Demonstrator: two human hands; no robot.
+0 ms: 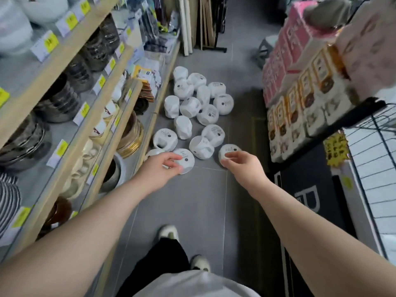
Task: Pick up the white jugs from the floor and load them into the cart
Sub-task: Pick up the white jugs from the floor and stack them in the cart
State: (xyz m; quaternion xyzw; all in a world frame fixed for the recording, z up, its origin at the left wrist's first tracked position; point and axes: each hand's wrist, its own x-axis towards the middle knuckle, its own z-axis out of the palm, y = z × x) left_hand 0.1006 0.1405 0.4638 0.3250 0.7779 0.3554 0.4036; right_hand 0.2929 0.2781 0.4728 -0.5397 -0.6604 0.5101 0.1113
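White jugs (190, 107) were seen heaped on the grey floor (192, 202), mid-aisle, most nearer the floor's left edge by the shelf unit (64, 181). Glossy white, rounded, w/ loop handles. Most were laid on their sides or tipped over, round bases w/ dark printed labels turned up.

Both bare arms were stretched fwd and down to the near end of the heap. The left hand (160, 168) was set on the near-left jug (188, 161), palm down. Its fingers were curled over the upturned base and the thumb was tucked under the rim, so the rim was pinched. The right hand (244, 166) was set on the near-right jug (230, 149), w/ fingertips and thumb pinching its near rim. Both jugs were on the floor.

A wire cart (377, 103) was seen at the right edge, next to stacked boxes (300, 93).
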